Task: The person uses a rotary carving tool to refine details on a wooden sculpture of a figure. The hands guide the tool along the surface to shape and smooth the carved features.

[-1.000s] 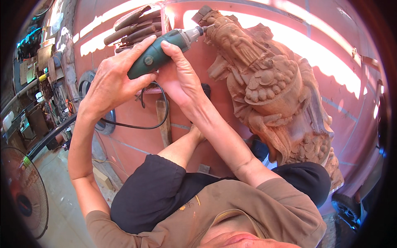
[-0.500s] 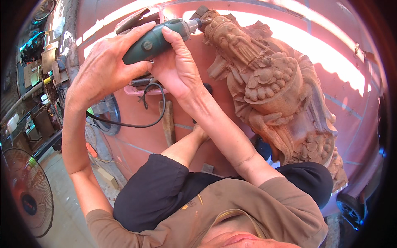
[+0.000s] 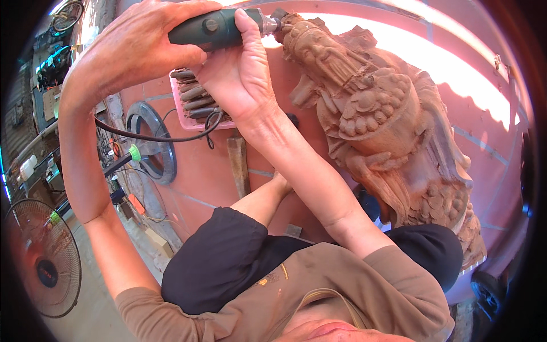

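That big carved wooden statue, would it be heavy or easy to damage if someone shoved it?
The wooden statue looks thick and solid, so probably heavy and stiff, slow to shift under a push. It lies tilted across the person's lap rather than on a flat base, so it might rock or slide. Its finely cut raised details look thin; those could chip if knocked.

Short-sleeved brown shirt [image 3: 342,290], black trousers [image 3: 228,262] — bare forearms, ringless fingers [image 3: 245,28]
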A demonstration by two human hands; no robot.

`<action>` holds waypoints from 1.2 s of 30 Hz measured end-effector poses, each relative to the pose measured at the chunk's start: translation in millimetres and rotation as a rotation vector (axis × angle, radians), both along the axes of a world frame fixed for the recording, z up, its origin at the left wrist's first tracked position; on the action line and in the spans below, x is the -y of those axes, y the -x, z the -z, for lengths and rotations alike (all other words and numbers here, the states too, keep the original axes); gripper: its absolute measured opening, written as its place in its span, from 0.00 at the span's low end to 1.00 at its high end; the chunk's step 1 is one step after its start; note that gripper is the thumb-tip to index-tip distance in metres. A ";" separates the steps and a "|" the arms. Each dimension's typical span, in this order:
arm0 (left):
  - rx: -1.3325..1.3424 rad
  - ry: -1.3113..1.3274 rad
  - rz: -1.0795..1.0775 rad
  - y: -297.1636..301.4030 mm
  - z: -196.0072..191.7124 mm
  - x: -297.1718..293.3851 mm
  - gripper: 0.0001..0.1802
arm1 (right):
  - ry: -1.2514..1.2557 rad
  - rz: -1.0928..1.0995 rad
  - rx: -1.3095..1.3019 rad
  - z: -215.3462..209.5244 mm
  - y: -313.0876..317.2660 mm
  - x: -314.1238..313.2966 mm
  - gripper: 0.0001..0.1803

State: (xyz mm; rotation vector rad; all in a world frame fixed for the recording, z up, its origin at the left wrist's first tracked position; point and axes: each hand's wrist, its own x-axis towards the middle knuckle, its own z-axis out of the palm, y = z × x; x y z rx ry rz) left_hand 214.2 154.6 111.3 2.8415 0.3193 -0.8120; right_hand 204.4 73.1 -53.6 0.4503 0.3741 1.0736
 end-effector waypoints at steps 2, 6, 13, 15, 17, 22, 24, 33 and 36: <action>-0.062 0.038 -0.064 -7.1 -2.4 3.3 0.37 | -0.003 -0.007 -0.014 -2.0 -1.2 0.6 0.19; -0.030 -0.059 0.062 -9.2 -4.2 3.5 0.36 | 0.016 -0.002 -0.024 -5.4 -0.3 0.3 0.20; -0.048 -0.048 0.024 -17.8 -3.9 7.9 0.36 | 0.033 0.011 0.025 -4.0 -4.6 2.8 0.21; -0.092 -0.023 -0.023 -19.4 -7.0 9.1 0.36 | 0.028 0.000 0.018 -7.2 -4.8 3.5 0.20; -0.092 -0.029 0.000 -18.2 -5.6 6.3 0.36 | 0.025 -0.003 0.013 -7.1 -5.6 3.8 0.20; -0.091 -0.070 0.037 -17.4 -3.2 5.1 0.36 | 0.020 0.012 0.002 -3.8 -7.3 4.1 0.19; -0.069 -0.110 0.087 -15.4 -1.3 3.5 0.36 | 0.005 0.026 0.000 -1.2 -7.0 3.8 0.19; -0.095 -0.072 0.037 -17.0 -6.3 8.2 0.36 | 0.005 0.032 -0.005 -7.2 -7.0 8.7 0.19; -0.065 -0.089 0.082 -15.0 -4.6 8.3 0.36 | 0.027 0.042 -0.006 -10.3 -9.0 13.0 0.19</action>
